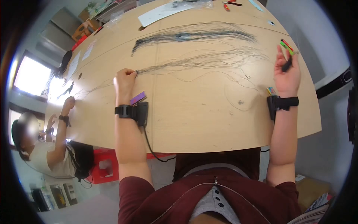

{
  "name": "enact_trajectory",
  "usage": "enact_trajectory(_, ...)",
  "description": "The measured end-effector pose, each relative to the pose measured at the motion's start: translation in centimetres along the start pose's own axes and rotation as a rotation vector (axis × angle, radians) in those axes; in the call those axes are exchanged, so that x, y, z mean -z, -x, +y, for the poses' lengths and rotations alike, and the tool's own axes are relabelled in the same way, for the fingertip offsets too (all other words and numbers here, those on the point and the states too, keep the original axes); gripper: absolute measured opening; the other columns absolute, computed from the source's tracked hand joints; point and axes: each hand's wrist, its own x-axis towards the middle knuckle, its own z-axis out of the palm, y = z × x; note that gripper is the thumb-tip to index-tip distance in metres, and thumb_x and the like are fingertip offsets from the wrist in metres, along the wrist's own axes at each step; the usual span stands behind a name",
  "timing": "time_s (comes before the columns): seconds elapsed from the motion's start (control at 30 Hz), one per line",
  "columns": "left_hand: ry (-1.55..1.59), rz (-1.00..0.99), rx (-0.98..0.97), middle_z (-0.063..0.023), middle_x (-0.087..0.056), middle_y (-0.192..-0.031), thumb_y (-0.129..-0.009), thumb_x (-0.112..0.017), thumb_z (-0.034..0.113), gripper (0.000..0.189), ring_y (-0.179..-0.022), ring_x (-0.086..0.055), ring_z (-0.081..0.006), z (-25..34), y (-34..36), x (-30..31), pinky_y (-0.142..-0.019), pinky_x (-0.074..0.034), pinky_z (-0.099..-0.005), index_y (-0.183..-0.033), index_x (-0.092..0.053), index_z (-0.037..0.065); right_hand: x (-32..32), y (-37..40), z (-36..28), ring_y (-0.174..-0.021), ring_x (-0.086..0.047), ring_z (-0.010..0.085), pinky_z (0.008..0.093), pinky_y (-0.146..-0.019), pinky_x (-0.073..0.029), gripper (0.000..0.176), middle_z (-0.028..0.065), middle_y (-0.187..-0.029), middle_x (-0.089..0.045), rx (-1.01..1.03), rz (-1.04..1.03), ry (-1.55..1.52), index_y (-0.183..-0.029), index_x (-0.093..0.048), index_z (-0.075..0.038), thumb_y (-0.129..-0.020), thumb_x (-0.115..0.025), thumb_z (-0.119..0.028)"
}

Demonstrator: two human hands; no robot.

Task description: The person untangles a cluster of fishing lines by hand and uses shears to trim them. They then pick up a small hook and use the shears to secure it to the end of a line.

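My left hand (124, 82) is closed on the left end of a loose bundle of thin dark wires (209, 59) that fans out rightward across the wooden table (194, 123). My right hand (286, 73) is raised near the table's right edge, gripping a small black tool (286, 65) by a green and red item (287, 46). Both wrists wear black strapped devices. A second, denser wire bundle (194, 36) lies farther back.
Another person (41, 145) sits at the left end of the table, hands on more wires. Red stool (104, 164) stands below the table's near edge. Paper sheet (160, 14), red-handled tools (231, 4) and clutter lie at the far end.
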Motion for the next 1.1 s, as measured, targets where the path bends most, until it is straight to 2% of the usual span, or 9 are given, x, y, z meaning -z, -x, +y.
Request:
enact_trajectory(0.07, -0.098, 0.029, -0.099, -0.0130, -0.064, -0.067, -0.071, -0.064, 0.017, 0.015, -0.062, -0.062, -0.0218, 0.4, 0.3, 0.2, -0.062, -0.048, -0.0309, -0.077, -0.068, 0.003, -0.1, 0.2, 0.0, -0.075, -0.056, 0.0181, 0.0220, -0.057, -0.046, 0.022, 0.0140, -0.102, -0.058, -0.027, -0.066, 0.105, -0.097, -0.052, -0.003, -0.090, -0.051, -0.023)
enact_trajectory(0.13, -0.148, 0.069, -0.184, -0.0128, -0.064, -0.073, -0.073, -0.063, 0.020, 0.018, -0.066, -0.061, -0.0239, 0.5, 0.1, 0.3, -0.063, -0.048, -0.0321, -0.079, -0.067, 0.004, -1.1, 0.7, 0.5, -0.063, -0.048, 0.0122, 0.0208, -0.051, -0.038, 0.015, 0.0058, -0.085, -0.056, -0.003, -0.019, 0.235, -0.094, -0.052, -0.005, -0.084, -0.058, -0.015)
enact_trajectory(0.17, -0.125, 0.105, -0.218, -0.0115, -0.063, -0.076, -0.073, -0.064, 0.020, 0.018, -0.067, -0.059, -0.0221, 0.6, -0.1, 0.2, -0.063, -0.047, -0.0310, -0.080, -0.067, 0.004, -1.9, 1.6, 0.3, -0.058, -0.045, 0.0096, 0.0200, -0.049, -0.036, 0.015, 0.0008, -0.080, -0.054, 0.048, -0.125, 0.405, -0.092, -0.051, -0.006, -0.081, -0.059, -0.013)
enact_trajectory(0.23, -0.043, 0.154, -0.282, -0.0090, -0.061, -0.080, -0.075, -0.064, 0.020, 0.017, -0.067, -0.056, -0.0178, 2.2, 0.4, 0.1, -0.062, -0.045, -0.0287, -0.082, -0.066, 0.004, -2.6, 2.4, 0.0, -0.058, -0.047, 0.0123, 0.0234, -0.051, -0.038, 0.014, 0.0027, -0.072, -0.054, 0.056, -0.144, 0.843, -0.084, -0.053, -0.004, -0.079, -0.059, -0.016)
enact_trajectory(0.33, 0.124, 0.132, -0.355, -0.0028, -0.057, -0.081, -0.080, -0.064, 0.016, 0.013, -0.066, -0.048, -0.0103, 6.6, 2.7, 0.8, -0.061, -0.042, -0.0229, -0.084, -0.063, 0.004, -3.0, 3.3, 0.9, -0.055, -0.045, 0.0115, 0.0265, -0.052, -0.036, 0.019, 0.0025, -0.065, -0.052, 0.178, -0.417, 1.658, -0.074, -0.053, -0.002, -0.080, -0.060, -0.019)
enact_trajectory(0.43, 0.349, -0.017, -0.425, -0.0019, -0.056, -0.081, -0.081, -0.062, 0.013, 0.010, -0.067, -0.048, -0.0095, 9.1, 5.0, 0.4, -0.063, -0.041, -0.0219, -0.083, -0.062, 0.003, -2.9, 4.0, 2.2, -0.069, -0.057, 0.0293, 0.0379, -0.063, -0.044, 0.022, 0.0160, -0.071, -0.056, 0.068, -0.405, 1.946, -0.078, -0.056, 0.000, -0.078, -0.060, -0.021)
enact_trajectory(0.67, 0.311, -0.225, -0.494, -0.0014, -0.057, -0.083, -0.082, -0.061, 0.010, 0.009, -0.070, -0.049, -0.0090, 13.0, 8.8, 0.9, -0.062, -0.040, -0.0213, -0.083, -0.061, 0.002, -1.6, 3.7, 4.6, -0.084, -0.058, 0.0313, 0.0394, -0.073, -0.047, 0.020, 0.0139, -0.086, -0.060, 0.105, -0.364, 2.150, -0.082, -0.059, -0.002, -0.078, -0.061, -0.021)
enact_trajectory(0.87, 0.317, -0.273, -0.496, -0.0020, -0.057, -0.082, -0.080, -0.061, 0.009, 0.008, -0.068, -0.050, -0.0093, 13.0, 9.0, 0.8, -0.061, -0.040, -0.0218, -0.083, -0.061, 0.001, -1.3, 3.3, 5.2, -0.083, -0.059, 0.0320, 0.0408, -0.073, -0.047, 0.019, 0.0157, -0.086, -0.061, 0.100, -0.370, 2.234, -0.084, -0.060, -0.002, -0.076, -0.056, -0.019)
enact_trajectory(1.1, 0.373, -0.398, -0.540, -0.0040, -0.059, -0.082, -0.079, -0.062, 0.007, 0.008, -0.069, -0.051, -0.0111, 13.5, 9.9, 0.6, -0.060, -0.041, -0.0230, -0.083, -0.062, 0.001, -2.3, 3.6, 4.6, -0.078, -0.059, 0.0329, 0.0402, -0.068, -0.046, 0.022, 0.0193, -0.081, -0.060, -0.041, -0.333, 1.974, -0.080, -0.058, 0.002, -0.078, -0.054, -0.019)
